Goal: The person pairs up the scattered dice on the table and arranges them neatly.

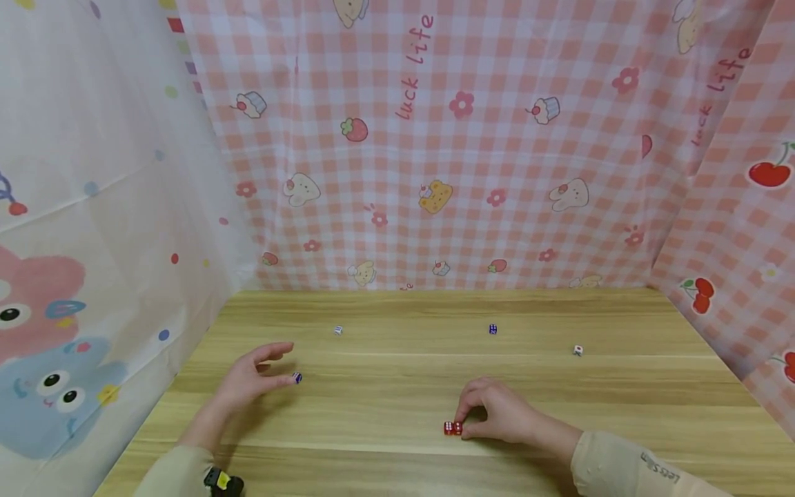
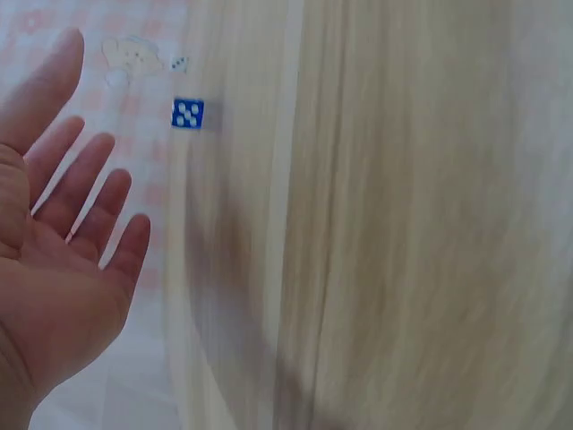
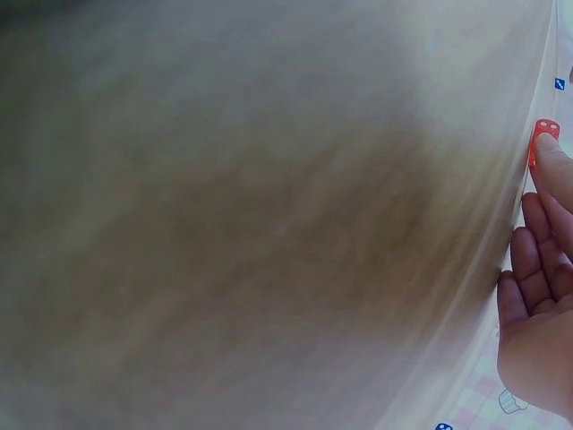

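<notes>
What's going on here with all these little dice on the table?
A person sits at a wooden table with small dice scattered on it. The right hand touches a pair of red dice side by side near the front edge. The left hand lies open beside a blue die, not holding it. Three more dice lie farther back, untouched.
</notes>
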{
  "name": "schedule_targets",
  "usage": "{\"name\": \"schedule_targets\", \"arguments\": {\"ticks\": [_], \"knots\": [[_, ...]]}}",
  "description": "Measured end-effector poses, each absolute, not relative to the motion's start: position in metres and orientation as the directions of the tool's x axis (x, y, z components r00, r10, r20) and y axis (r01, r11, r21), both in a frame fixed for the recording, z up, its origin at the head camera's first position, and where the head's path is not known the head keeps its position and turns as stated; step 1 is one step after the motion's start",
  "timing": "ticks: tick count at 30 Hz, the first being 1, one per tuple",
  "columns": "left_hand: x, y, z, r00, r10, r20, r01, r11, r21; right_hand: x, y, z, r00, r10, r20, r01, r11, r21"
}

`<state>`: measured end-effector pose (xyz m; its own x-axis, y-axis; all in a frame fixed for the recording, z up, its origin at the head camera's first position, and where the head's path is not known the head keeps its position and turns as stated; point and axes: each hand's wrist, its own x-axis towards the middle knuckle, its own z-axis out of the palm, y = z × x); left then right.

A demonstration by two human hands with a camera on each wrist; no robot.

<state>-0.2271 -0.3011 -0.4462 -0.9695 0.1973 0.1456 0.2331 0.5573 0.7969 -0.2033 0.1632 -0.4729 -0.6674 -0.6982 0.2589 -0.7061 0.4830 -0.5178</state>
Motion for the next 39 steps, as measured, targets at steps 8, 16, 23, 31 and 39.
{"name": "schedule_targets", "arguments": {"ticks": [8,16,23,31,39], "knots": [[-0.237,-0.310,-0.449,-0.940,0.319,0.120,0.291,0.569,0.769,-0.204,0.163,-0.473,-0.668,-0.702,0.245,-0.702,0.485,-0.521],[-0.247,-0.314,-0.456,-0.928,0.356,0.109,0.322,0.619,0.717,-0.204,0.163,-0.474,-0.654,-0.705,0.274,-0.723,0.477,-0.500],[-0.248,-0.312,-0.455,-0.931,0.351,0.103,0.311,0.610,0.729,-0.206,0.163,-0.477,-0.660,-0.700,0.274,-0.719,0.482,-0.500],[-0.251,-0.314,-0.461,-0.928,0.356,0.108,0.314,0.594,0.741,-0.205,0.163,-0.476,-0.683,-0.690,0.240,-0.692,0.505,-0.516],[-0.251,-0.312,-0.462,-0.939,0.330,0.096,0.289,0.608,0.739,-0.205,0.163,-0.476,-0.685,-0.690,0.235,-0.689,0.508,-0.517]]}}
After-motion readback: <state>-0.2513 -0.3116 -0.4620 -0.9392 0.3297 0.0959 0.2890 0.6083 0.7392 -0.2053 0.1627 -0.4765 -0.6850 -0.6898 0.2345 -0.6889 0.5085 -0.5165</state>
